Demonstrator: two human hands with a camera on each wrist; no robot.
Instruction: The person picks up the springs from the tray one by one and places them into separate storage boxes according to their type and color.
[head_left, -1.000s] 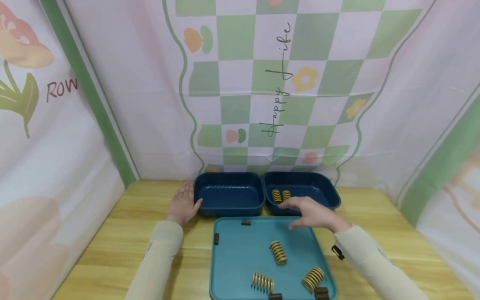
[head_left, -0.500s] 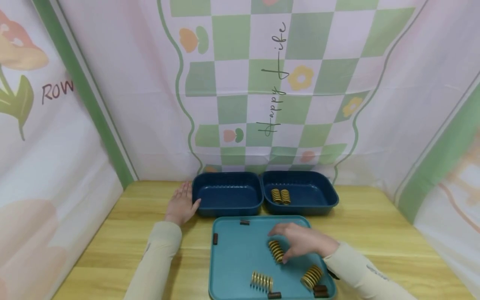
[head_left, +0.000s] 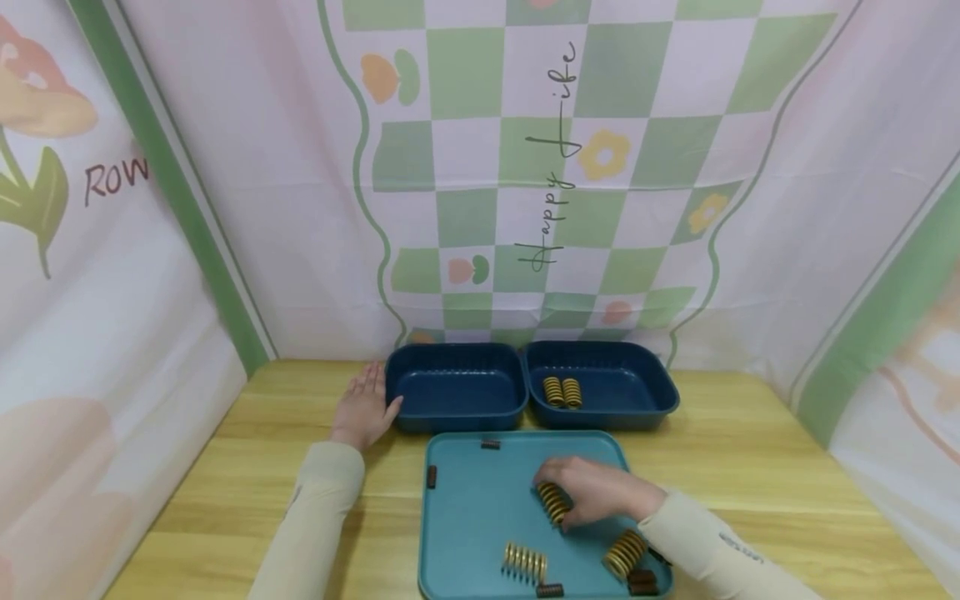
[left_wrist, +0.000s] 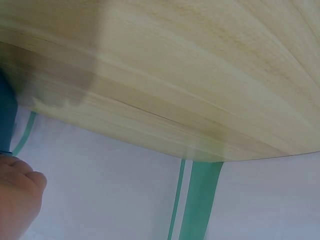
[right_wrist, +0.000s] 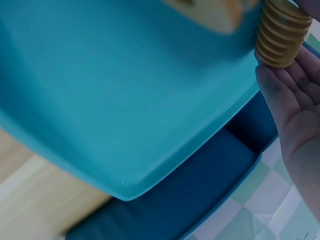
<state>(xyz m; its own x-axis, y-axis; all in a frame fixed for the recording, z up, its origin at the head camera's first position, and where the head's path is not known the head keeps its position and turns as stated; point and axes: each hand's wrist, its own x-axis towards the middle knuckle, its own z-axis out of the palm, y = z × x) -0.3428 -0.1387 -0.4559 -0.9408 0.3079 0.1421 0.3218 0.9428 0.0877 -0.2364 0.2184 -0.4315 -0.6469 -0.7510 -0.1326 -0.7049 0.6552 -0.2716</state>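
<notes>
gold spring near middle of teal tray, pinched end to end by my right hand, fingers curled. my left hand, fingers straight, against left blue bin. spring pair in right blue bin.

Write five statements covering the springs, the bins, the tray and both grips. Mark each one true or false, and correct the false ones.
1. The right grip is on a gold spring over the tray. True.
2. Two gold springs lie in the left-hand bin. False: the two binned springs lie in the right-hand bin.
3. The left grip is at the outer side of the left-hand bin. True.
4. The tray is darker than both bins. False: the tray is a lighter teal, and the bins are dark blue.
5. A small dark spring lies by the tray's left edge. True.
</notes>
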